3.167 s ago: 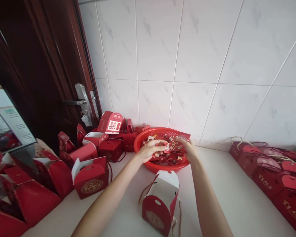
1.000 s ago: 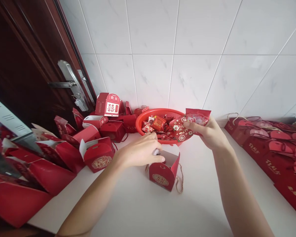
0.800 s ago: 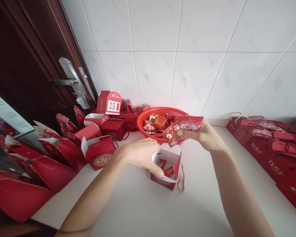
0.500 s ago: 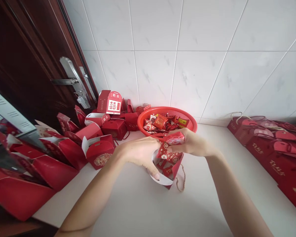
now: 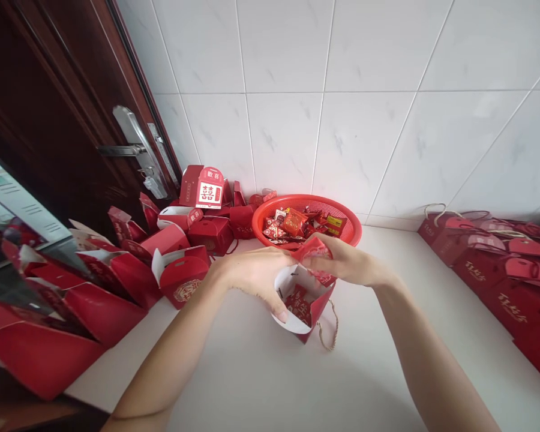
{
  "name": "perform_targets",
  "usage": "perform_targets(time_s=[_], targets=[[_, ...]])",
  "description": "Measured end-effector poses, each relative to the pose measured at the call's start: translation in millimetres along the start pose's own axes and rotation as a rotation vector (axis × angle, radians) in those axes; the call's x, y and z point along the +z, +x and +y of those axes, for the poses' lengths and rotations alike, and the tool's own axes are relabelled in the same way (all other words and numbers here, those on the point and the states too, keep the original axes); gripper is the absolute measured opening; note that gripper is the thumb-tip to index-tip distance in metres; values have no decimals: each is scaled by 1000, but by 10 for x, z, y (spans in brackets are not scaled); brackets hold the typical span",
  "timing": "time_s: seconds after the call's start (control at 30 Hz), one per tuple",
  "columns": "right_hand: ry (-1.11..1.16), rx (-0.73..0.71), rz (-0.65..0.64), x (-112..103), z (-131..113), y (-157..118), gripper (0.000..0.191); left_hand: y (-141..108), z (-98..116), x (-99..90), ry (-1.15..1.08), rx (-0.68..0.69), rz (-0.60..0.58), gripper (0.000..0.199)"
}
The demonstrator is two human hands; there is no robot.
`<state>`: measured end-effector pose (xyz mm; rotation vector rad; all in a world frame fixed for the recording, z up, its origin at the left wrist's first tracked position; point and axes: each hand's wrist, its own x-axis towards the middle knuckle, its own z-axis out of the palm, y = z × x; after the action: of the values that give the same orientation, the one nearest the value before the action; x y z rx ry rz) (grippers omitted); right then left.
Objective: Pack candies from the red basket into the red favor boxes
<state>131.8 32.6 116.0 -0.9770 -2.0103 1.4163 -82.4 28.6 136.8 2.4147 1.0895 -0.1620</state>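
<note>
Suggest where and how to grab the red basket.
I'd pinch the red basket by its right rim, from the right and above: that raised edge looks exposed, while the wall stands behind, red boxes crowd its left, and the left hand and right hand sit just in front.

- Left side of the open gift box [image 5: 323,303]: behind the left hand [image 5: 258,273].
- Red packet [image 5: 315,246]: partly covered by the right hand [image 5: 344,261].
- Row of gift boxes [image 5: 481,267]: cut by the right edge.
- Print on wrapped sweets [image 5: 294,222]: too small.
</note>
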Motion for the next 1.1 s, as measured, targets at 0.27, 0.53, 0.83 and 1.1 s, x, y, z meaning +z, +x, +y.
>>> perform_targets(time_s=[0.27, 0.53, 0.83, 1.1], targets=[[170, 14, -28, -14, 15, 41, 8, 17, -28, -25, -13, 54, -4, 65], [-115, -60, -261, -117, 117, 53, 15, -32, -65, -24, 64, -64, 29, 92], [-493, 141, -146, 169, 103, 137, 21, -19, -65, 3, 70, -78, 11, 104], [-575, 121, -142, 262, -16, 52, 8, -19, -56, -4, 48, -72, 24, 102]])
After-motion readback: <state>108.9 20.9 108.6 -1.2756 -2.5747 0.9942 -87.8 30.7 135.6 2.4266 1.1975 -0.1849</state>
